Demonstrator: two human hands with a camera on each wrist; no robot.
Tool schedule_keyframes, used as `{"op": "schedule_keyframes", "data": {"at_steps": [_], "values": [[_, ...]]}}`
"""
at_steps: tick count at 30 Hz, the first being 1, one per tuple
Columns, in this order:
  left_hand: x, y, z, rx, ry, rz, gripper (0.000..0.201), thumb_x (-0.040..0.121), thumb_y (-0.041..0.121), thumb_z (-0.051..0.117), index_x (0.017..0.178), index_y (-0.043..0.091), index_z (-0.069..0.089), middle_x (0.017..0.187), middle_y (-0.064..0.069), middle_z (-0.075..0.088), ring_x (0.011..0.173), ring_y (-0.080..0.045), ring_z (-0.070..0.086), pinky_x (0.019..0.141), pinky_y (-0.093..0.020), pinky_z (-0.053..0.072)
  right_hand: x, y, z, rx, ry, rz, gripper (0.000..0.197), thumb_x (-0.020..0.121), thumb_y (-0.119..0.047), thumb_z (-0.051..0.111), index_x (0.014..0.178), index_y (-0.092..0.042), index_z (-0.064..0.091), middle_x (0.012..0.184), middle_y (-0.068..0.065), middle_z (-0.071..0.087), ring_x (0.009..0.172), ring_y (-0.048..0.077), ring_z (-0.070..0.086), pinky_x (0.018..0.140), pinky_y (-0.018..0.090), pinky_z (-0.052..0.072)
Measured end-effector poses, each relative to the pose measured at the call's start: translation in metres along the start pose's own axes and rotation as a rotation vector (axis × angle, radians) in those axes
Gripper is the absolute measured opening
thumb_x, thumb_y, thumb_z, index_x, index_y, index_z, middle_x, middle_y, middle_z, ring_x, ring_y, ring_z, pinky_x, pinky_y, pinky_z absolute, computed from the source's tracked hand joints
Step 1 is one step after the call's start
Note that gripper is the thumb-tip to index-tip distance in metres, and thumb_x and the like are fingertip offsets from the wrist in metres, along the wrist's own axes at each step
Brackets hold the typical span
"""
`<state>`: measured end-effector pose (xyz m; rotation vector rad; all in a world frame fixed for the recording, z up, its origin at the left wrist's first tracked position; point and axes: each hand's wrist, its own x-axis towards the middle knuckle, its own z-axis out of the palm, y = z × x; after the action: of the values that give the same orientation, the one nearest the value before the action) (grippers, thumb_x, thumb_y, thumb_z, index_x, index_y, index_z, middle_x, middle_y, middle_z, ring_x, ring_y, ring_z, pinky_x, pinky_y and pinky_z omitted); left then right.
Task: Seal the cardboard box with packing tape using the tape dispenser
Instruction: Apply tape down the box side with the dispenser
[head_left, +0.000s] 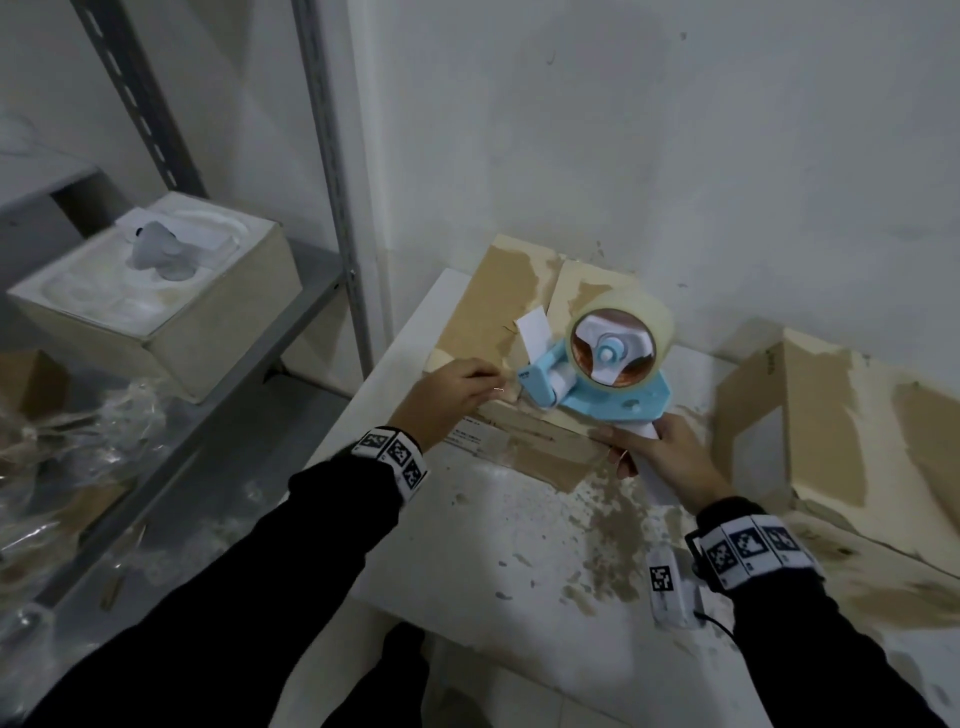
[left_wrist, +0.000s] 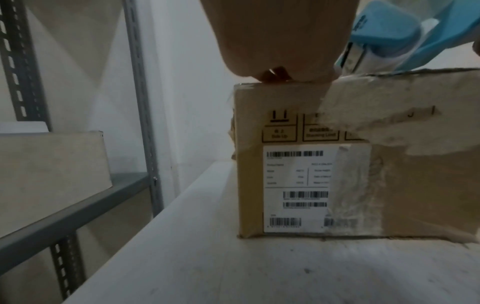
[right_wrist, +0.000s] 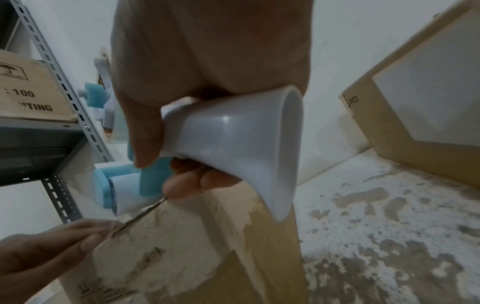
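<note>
A worn cardboard box (head_left: 483, 306) stands on the white table (head_left: 509, 551) against the wall, its label side (left_wrist: 296, 185) facing me. A blue tape dispenser (head_left: 613, 387) with a clear tape roll (head_left: 652, 312) rests on the box's near top edge. My right hand (head_left: 649, 452) grips its white handle (right_wrist: 233, 144). My left hand (head_left: 478, 382) sits at the box's near-left top edge, just left of the dispenser's mouth, and pinches the end of the tape strip (right_wrist: 140, 216) that runs from the roller (right_wrist: 124, 195). In the left wrist view my left hand (left_wrist: 280, 51) hides its own fingertips.
A second torn cardboard box (head_left: 841, 415) leans at the right of the table. Left of the table stands a grey metal shelf (head_left: 311, 291) holding a foam-lined box (head_left: 156, 296) and crumpled plastic wrap (head_left: 78, 447). The white wall is close behind.
</note>
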<state>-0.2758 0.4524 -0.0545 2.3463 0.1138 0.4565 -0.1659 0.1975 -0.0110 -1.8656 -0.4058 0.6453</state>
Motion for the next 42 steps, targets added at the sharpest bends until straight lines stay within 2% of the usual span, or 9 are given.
{"op": "schedule_keyframes", "data": {"at_steps": [5,12,16,20,28,33,35,39,42], "values": [[-0.001,-0.005,0.002,0.175,0.071,0.208,0.036,0.091,0.029,0.053,0.114,0.005,0.064,0.108,-0.01,0.064,0.095,-0.02,0.06,0.085,-0.027,0.047,-0.003,-0.001,-0.002,-0.127,-0.037,-0.038,0.01,0.084,-0.01,0.071,0.087,-0.001,0.066,0.066,0.012,0.068,0.049,0.019,0.06,0.056,0.034,0.051],[0.008,0.001,0.011,0.342,0.082,0.204,0.045,0.083,0.052,0.05,0.096,0.012,0.067,0.098,-0.012,0.062,0.08,-0.03,0.057,0.069,-0.037,0.047,-0.003,-0.018,-0.003,-0.277,-0.119,-0.022,0.007,0.086,0.0,0.061,0.084,-0.007,0.063,0.067,0.016,0.067,0.053,0.025,0.06,0.056,0.035,0.053],[0.005,-0.008,0.017,0.502,-0.024,0.138,0.058,0.09,0.058,0.029,0.117,0.018,0.061,0.126,-0.007,0.058,0.117,-0.028,0.054,0.093,-0.045,0.04,0.003,-0.026,0.0,-0.373,-0.088,-0.055,0.017,0.08,-0.004,0.065,0.068,-0.014,0.058,0.045,0.001,0.055,0.037,0.017,0.044,0.047,0.028,0.04],[0.005,-0.004,0.016,0.502,-0.066,0.079,0.06,0.085,0.054,0.026,0.121,0.02,0.06,0.134,-0.002,0.054,0.127,-0.023,0.046,0.107,-0.046,0.024,0.008,-0.026,-0.003,-0.442,-0.053,-0.039,0.019,0.074,-0.006,0.069,0.068,-0.019,0.058,0.053,0.001,0.058,0.034,0.015,0.042,0.04,0.025,0.038],[0.006,-0.008,0.015,0.503,0.021,0.178,0.043,0.083,0.047,0.041,0.102,0.02,0.069,0.117,-0.004,0.064,0.104,-0.023,0.06,0.091,-0.032,0.024,0.01,-0.031,-0.015,-0.541,-0.082,-0.041,0.022,0.073,-0.007,0.069,0.07,-0.025,0.056,0.057,-0.006,0.057,0.03,0.002,0.045,0.039,0.02,0.037],[0.007,-0.013,0.016,0.502,-0.045,0.134,0.064,0.089,0.064,0.012,0.123,0.034,0.057,0.134,0.008,0.053,0.121,-0.019,0.051,0.101,-0.042,0.03,-0.008,-0.014,-0.066,-0.503,-0.081,-0.036,0.03,0.078,0.003,0.061,0.06,-0.016,0.045,0.039,-0.005,0.047,0.036,0.018,0.04,0.048,0.033,0.039],[0.007,-0.012,0.016,0.496,-0.061,0.112,0.066,0.089,0.065,0.009,0.124,0.036,0.056,0.135,0.009,0.052,0.121,-0.018,0.05,0.102,-0.043,0.029,-0.016,-0.005,-0.081,-0.466,-0.073,-0.032,0.031,0.079,0.007,0.059,0.061,-0.011,0.041,0.038,-0.005,0.045,0.035,0.012,0.038,0.05,0.033,0.038],[0.009,-0.012,0.014,0.499,-0.042,0.153,0.061,0.092,0.063,0.016,0.12,0.033,0.061,0.128,0.006,0.058,0.109,-0.021,0.059,0.095,-0.04,0.036,-0.028,0.002,-0.091,-0.534,-0.066,-0.043,0.041,0.083,0.009,0.056,0.058,-0.019,0.039,0.039,-0.016,0.05,0.035,0.001,0.044,0.043,0.011,0.035],[0.012,-0.014,0.011,0.472,-0.011,0.157,0.059,0.091,0.063,0.02,0.119,0.033,0.062,0.127,0.007,0.059,0.107,-0.02,0.059,0.094,-0.037,0.033,-0.038,0.007,-0.113,-0.505,-0.015,-0.041,0.038,0.086,0.004,0.052,0.061,-0.022,0.041,0.038,-0.013,0.048,0.03,0.003,0.036,0.037,0.012,0.032]]}}
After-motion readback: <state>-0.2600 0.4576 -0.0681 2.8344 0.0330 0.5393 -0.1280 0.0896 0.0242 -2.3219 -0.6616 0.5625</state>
